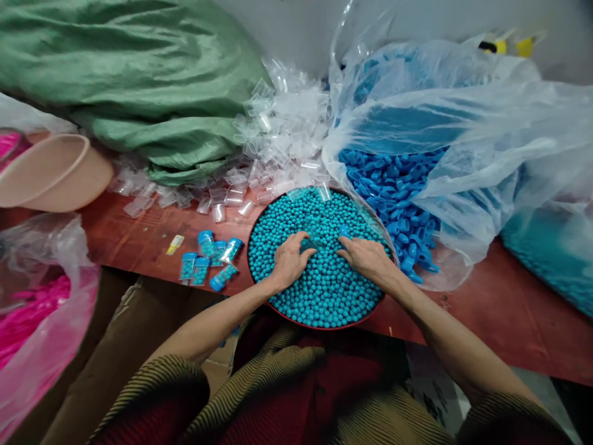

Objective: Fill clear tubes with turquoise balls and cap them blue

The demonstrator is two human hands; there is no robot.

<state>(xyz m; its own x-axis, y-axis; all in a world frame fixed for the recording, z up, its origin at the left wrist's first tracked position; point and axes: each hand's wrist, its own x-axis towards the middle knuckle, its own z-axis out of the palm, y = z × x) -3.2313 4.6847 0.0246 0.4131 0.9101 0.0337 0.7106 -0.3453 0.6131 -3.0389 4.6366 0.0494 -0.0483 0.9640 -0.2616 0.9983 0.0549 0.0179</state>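
Observation:
A round red-rimmed tray (pixel 334 327) full of turquoise beads (pixel 324 290) stands in front of me at the table's edge. Over the beads, my left hand (pixel 290 261) curls its thumb and fingers around a clear plastic container (pixel 315 237), which is hard to make out against the beads. To its right, my right hand (pixel 364 256) pinches a small blue cap (pixel 343 230) at its fingertips, a short way from the container. Left of the tray lie several bead-filled containers with blue caps (pixel 201 269), some standing and some on their sides.
Loose clear containers (pixel 291 136) are heaped behind the tray beside a green sack (pixel 152 80). An open plastic bag holds blue caps (pixel 389 191) at the right. A beige tub (pixel 60 176) and a bag of pink pieces (pixel 37 309) are at the left.

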